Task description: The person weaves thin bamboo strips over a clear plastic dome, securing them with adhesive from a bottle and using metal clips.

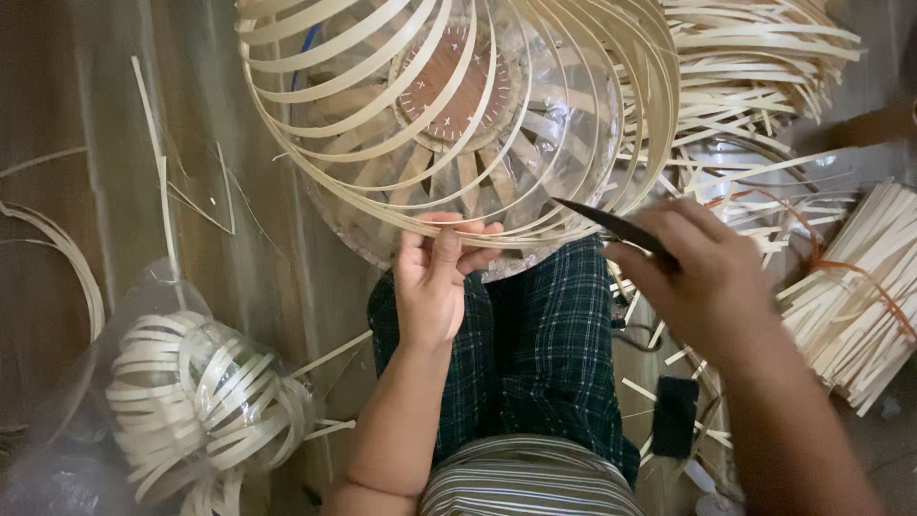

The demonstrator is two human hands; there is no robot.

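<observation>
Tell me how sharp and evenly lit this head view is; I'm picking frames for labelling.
Head view: the right hand with its dark pointed blade is motion-blurred; the left hand on the pale bamboo-strip frame is sharper; the clear plastic sheet shows glare; the floor at left is dim.

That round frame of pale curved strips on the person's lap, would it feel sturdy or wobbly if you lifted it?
The strip frame is probably springy, not stiff: its thin strips bow in wide open loops. It likely feels light for its size, being mostly gaps. It may flex or twist if lifted by one edge, where the left hand pinches the strips; the right hand holds a dark pointed tool.
</observation>
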